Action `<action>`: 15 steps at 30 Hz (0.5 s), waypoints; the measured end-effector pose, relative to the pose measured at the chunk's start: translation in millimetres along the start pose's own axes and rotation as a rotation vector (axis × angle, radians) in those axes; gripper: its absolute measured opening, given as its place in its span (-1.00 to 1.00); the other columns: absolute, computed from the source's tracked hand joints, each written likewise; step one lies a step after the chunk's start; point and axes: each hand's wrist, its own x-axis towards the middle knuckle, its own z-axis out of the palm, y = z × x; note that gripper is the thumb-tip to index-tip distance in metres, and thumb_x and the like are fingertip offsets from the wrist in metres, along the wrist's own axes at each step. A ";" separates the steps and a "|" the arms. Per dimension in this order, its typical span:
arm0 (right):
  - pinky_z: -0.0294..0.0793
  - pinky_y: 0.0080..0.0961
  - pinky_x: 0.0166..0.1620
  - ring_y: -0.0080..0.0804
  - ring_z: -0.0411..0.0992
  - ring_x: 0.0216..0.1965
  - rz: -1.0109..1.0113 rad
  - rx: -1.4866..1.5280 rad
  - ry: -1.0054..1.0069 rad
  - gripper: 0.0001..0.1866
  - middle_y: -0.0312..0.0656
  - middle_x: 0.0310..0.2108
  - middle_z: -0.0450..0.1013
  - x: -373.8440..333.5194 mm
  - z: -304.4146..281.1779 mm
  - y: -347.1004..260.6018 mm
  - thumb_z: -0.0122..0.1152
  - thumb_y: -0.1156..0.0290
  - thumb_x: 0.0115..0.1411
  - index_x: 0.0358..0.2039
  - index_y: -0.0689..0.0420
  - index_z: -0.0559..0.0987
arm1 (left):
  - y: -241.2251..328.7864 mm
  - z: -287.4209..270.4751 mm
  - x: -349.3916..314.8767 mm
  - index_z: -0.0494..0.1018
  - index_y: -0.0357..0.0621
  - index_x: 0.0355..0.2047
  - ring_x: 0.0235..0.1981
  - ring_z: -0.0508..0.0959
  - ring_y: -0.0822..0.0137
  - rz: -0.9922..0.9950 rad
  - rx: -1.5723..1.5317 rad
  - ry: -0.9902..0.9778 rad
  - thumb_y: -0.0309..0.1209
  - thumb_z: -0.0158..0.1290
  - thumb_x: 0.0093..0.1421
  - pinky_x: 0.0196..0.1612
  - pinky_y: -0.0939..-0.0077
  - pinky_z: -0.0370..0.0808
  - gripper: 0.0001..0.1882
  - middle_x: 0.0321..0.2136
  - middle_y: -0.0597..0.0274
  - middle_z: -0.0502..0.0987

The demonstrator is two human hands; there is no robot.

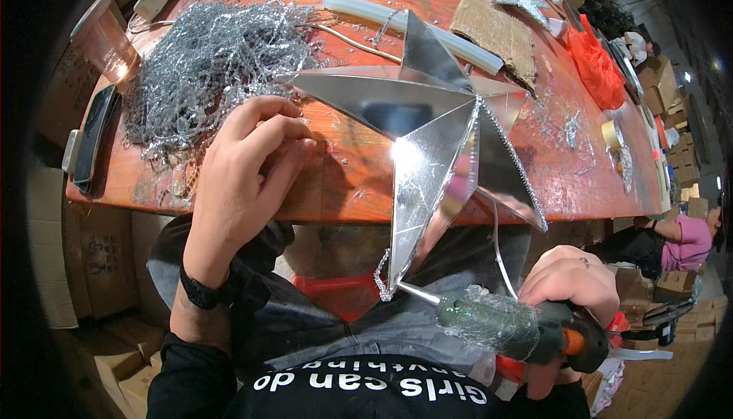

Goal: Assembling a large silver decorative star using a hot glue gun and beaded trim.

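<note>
A shiny silver star (431,125) with raised, folded faces stands tilted over the table's front edge, one point hanging toward my lap. Silver beaded trim (511,152) runs down one ridge of its right lower arm, and a short loose piece of trim (382,274) hangs at the lowest point. My right hand (573,285) is closed round a dark green hot glue gun (496,323) covered in glue strands, its metal nozzle touching the star's lowest tip. My left hand (252,159), fingers loosely bent and apart, is left of the star, holding nothing I can see.
A tangled heap of silver trim (221,68) lies on the red table (343,190). Behind the star are clear glue sticks (458,49) and cardboard (496,33). A phone (95,140) and a plastic cup (107,41) stand left; a red bag (595,64) and tape roll (611,135) lie right.
</note>
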 end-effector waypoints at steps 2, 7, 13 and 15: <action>0.47 -0.48 -0.44 -0.29 0.52 -0.55 -0.040 -0.037 -0.018 -0.38 -0.24 -0.56 0.53 4.4 -1.1 1.7 0.55 -0.15 -0.25 -0.47 0.17 0.58 | -1.5 1.0 2.3 0.51 -0.24 -0.31 -0.17 0.53 0.06 0.003 -0.008 0.008 -0.48 0.16 0.12 -0.12 0.26 0.47 -0.86 -0.17 0.10 0.50; 0.45 -0.49 -0.45 -0.30 0.54 -0.55 -0.101 -0.111 -0.019 -0.44 -0.21 -0.54 0.57 12.1 2.6 -8.0 0.49 -0.09 -0.11 -0.44 0.21 0.59 | -1.1 -6.1 2.8 0.51 -0.23 -0.31 -0.16 0.53 0.03 0.016 0.009 0.026 -0.50 0.15 0.10 -0.12 0.25 0.48 -0.86 -0.17 0.07 0.51; 0.55 -0.41 -0.32 -0.25 0.61 -0.37 -0.205 -0.116 0.618 -0.33 -0.02 -0.42 0.58 -12.1 3.9 8.2 0.25 -0.23 0.08 -0.39 0.29 0.58 | 7.6 -12.5 -4.4 0.54 -0.11 -0.33 -0.22 0.56 0.04 0.238 -0.119 -0.031 -0.46 0.19 0.08 -0.19 0.26 0.51 -0.87 -0.26 0.11 0.54; 0.51 -0.35 -0.31 -0.27 0.56 -0.40 0.192 -0.136 0.768 -0.26 -0.03 -0.40 0.57 -29.5 -11.2 16.0 0.37 -0.27 -0.05 -0.32 0.29 0.56 | 15.9 -18.8 -14.7 0.55 -0.18 -0.30 -0.19 0.58 0.16 0.163 -0.383 -0.382 -0.46 0.21 0.10 -0.18 0.39 0.50 -0.85 -0.25 0.13 0.54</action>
